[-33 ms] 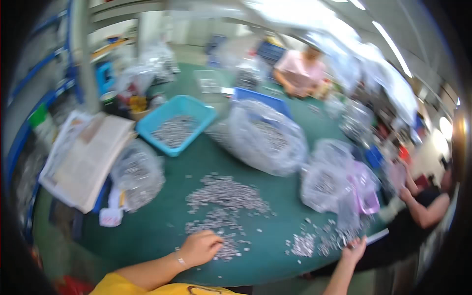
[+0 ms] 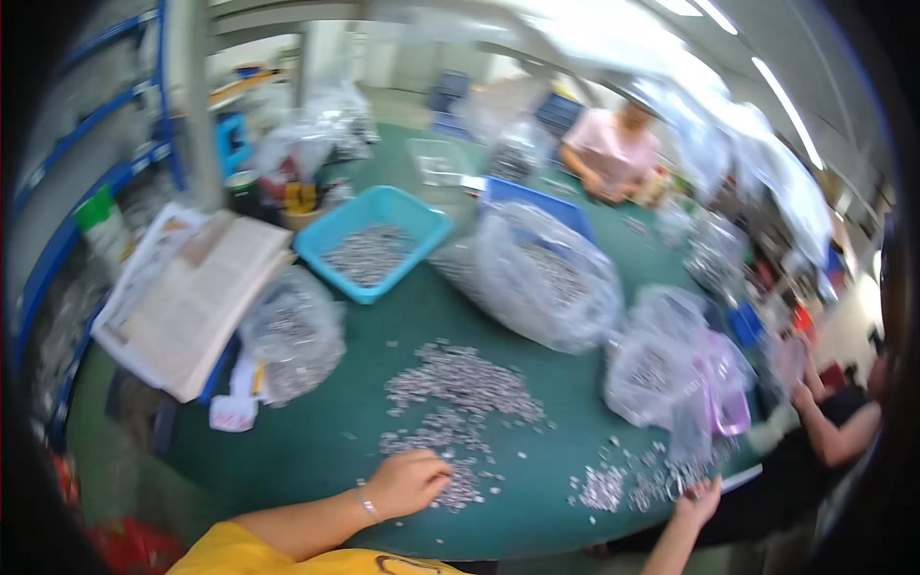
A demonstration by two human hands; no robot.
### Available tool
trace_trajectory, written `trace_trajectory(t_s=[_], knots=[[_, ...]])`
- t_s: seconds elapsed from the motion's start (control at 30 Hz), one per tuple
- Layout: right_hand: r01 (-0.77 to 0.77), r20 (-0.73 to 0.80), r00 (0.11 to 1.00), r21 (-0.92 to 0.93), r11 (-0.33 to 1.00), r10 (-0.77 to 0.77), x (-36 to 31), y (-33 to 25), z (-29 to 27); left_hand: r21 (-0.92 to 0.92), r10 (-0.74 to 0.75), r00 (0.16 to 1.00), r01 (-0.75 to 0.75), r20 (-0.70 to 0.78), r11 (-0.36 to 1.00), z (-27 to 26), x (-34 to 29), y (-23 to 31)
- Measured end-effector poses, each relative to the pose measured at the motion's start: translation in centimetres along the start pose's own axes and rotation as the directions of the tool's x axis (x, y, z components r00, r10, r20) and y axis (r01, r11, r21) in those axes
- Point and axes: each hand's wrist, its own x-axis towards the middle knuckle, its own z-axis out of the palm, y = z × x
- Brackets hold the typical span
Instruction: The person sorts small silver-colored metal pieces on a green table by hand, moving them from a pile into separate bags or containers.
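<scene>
My left hand (image 2: 412,481) rests on the green table (image 2: 316,470) with its fingers curled at the edge of a pile of small grey metal parts (image 2: 460,379). Whatever is under those fingertips is hidden. Farther right, my right hand (image 2: 700,500) is turned partly palm up, its fingers bent together beside a scatter of metal rings (image 2: 640,494); blur hides what they hold. Between the hands, nearer the right one, lies a small heap of paler metal pieces (image 2: 602,489).
A turquoise tray (image 2: 422,251) and a large clear bag (image 2: 479,287) of parts stand beyond the pile. Right are another clear bag (image 2: 637,383) and a purple basket (image 2: 738,412). Papers (image 2: 196,297) lie left. One person (image 2: 613,153) sits opposite; another (image 2: 834,431) is at the right.
The whole scene sits slightly farther right in the picture, as my head has turned a little left. Both hands stay at about the same spots on the table.
</scene>
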Motion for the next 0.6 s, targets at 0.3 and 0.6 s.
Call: trace_trajectory(t_s=[0.3,0.6], knots=[[-0.238,0.169,0.955,-0.062,0.969,0.245,-0.2,-0.2,3.1,-0.060,-0.064,0.997,0.062,-0.038,0.996,-0.1,-1.7,-0.1],[-0.199,0.170,0.957,-0.207,0.958,0.236,-3.6,0.9,6.3,-0.045,0.155,0.888,-0.193,-0.432,0.980,-1.7,-1.4,1.4]])
